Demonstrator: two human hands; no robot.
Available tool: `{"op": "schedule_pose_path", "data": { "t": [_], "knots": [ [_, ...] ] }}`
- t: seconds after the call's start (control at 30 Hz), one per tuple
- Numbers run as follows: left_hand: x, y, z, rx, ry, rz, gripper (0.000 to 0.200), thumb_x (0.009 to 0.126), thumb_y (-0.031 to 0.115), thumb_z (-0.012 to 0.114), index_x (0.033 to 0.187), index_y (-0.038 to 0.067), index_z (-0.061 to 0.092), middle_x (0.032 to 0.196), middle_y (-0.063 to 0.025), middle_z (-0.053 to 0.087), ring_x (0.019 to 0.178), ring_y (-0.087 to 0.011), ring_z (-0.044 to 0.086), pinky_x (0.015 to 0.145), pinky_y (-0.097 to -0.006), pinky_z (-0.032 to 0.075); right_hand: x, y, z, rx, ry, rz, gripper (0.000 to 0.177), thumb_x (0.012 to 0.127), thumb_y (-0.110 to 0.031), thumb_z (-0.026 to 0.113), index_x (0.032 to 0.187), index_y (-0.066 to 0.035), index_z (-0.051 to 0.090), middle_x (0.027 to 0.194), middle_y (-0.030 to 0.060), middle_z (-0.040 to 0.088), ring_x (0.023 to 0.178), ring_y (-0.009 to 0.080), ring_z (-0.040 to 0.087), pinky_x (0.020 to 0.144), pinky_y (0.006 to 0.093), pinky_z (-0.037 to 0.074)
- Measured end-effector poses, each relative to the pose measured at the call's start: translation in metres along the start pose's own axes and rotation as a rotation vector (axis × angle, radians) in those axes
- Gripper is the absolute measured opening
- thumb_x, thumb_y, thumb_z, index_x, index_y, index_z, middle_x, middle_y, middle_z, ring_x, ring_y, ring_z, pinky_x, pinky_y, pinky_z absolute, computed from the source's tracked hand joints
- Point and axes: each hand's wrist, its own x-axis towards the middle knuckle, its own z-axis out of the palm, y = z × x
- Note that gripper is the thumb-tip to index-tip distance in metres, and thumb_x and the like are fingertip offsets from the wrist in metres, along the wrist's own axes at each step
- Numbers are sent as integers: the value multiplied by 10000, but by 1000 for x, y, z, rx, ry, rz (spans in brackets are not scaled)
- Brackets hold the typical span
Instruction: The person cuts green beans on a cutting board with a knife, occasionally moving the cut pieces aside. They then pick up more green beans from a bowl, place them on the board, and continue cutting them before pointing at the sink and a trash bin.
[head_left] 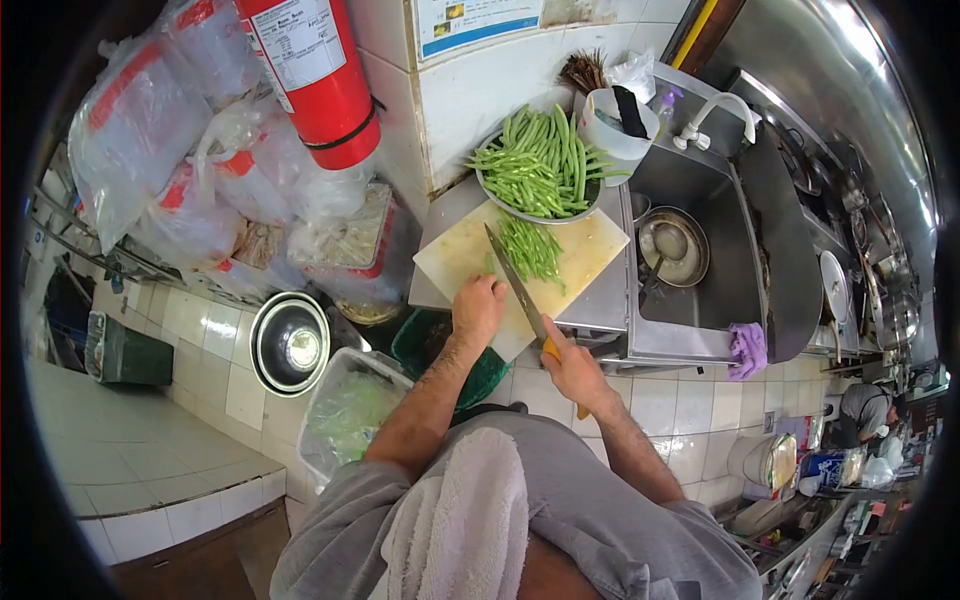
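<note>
My right hand (577, 378) grips the yellow handle of a long kitchen knife (515, 285), its blade slanting up and left across the white cutting board (590, 250). At the board's left side my left hand (479, 308) has its fingers curled together; a bit of green shows by the fingertips, but what they hold is not clear. A heap of thinly sliced green beans (530, 248) lies on the board just right of the blade. Behind it, a metal bowl (535, 213) is filled with whole green beans (545, 140) and sliced ones.
To the right is a steel sink (700, 305) holding a pan (675, 245), with a white faucet (715, 118) and purple cloth (747, 350). Bagged containers (140, 130) and a fire extinguisher (320, 90) are left. Below stand a lined bin (350, 410) and metal bowls (290, 343). Another person (868, 410) is far right.
</note>
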Motion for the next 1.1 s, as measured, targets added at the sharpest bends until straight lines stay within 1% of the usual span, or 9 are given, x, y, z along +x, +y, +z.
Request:
{"op": "schedule_pose_path", "data": {
  "t": [0.03,0.17,0.33,0.57,0.8,0.9,0.97,1.03,1.1],
  "knots": [
    [1,2,-4,13,-69,4,251,819,145,607,1010,-18,621,923,-213,621,886,-395,595,780,-453,482,-1,-3,-2,-13,-27,11,662,881,-154,542,1459,-187,221,931,244,637,868,433,609,767,505,477],
    [4,-3,1,-21,-69,-11,260,827,123,581,1038,-25,614,925,-216,621,896,-388,596,800,-451,481,-4,-20,-6,-45,-105,94,689,886,-122,535,1475,-216,190,922,266,634,841,450,606,792,506,468],
    [12,-6,5,72,-84,16,333,813,96,564,1108,-59,580,927,-224,622,905,-381,597,808,-450,481,-10,-13,8,-45,-34,25,702,880,-115,535,1477,-201,176,936,254,632,835,443,606,781,503,475],
    [18,-3,1,107,-172,-2,357,792,81,564,1116,-70,572,894,-235,628,902,-386,597,810,-454,480,-23,-12,21,-92,-20,10,694,875,-111,541,1470,-161,187,958,241,621,850,426,602,766,489,482],
    [20,-14,4,-5,-180,4,377,767,89,574,1108,-73,581,846,-257,630,849,-409,605,782,-467,481,-26,-19,22,-90,-19,8,694,874,-105,538,1471,-147,185,981,241,616,845,412,603,752,487,479],
    [20,-17,4,-68,-165,-8,364,767,87,574,1097,-66,590,843,-260,629,842,-413,605,771,-472,480,-8,-22,24,-89,-9,-14,679,872,-105,528,1465,-125,196,911,251,625,798,426,606,721,502,478],
    [19,-16,4,-95,-158,-12,356,768,85,575,1093,-61,595,848,-260,629,843,-413,605,768,-473,479,27,-20,28,-40,40,-72,660,873,-110,516,1458,-115,212,816,268,625,741,452,605,695,518,478],
    [16,-14,3,-59,-72,43,326,782,43,592,1105,-3,610,802,-211,658,775,-349,650,690,-404,511,54,-24,28,-24,58,-84,654,870,-105,514,1455,-119,221,783,275,620,721,461,602,688,523,478],
    [15,-13,4,-81,-79,11,321,785,47,602,1101,-13,609,818,-209,662,777,-342,654,692,-397,512,55,-25,27,-12,86,-103,649,867,-101,512,1452,-124,231,749,282,615,702,470,600,680,528,477]
  ]
}}
